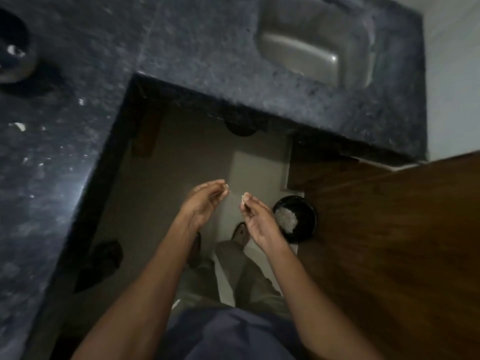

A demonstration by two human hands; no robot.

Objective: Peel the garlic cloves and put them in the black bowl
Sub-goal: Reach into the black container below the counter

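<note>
Head camera looks straight down on us standing in the corner of a dark speckled stone counter [181,42], both bare forearms raised over the floor. Our right hand [255,216] pinches a small pale garlic clove [242,200] between thumb and fingertips; our left hand [205,201] is held just beside it, fingers loosely curled toward the thumb, and we cannot tell whether they hold a scrap of skin. The two hands are near each other but not touching. Down by the right wrist sits a black bin [296,219] on the floor, pale papery scraps heaped inside it, tucked against a brown wooden door [389,242]. A steel sink [311,48] is sunk into the counter ahead. At the far left edge a dark rounded vessel [13,53] is cut off by the frame; whether it is the black bowl we cannot say. Pale flecks [19,126] dot the counter on the left, too blurred to name. Below the hands we see grey trousers [241,276] and a shoe [240,233], partly hidden by the arms.
</note>
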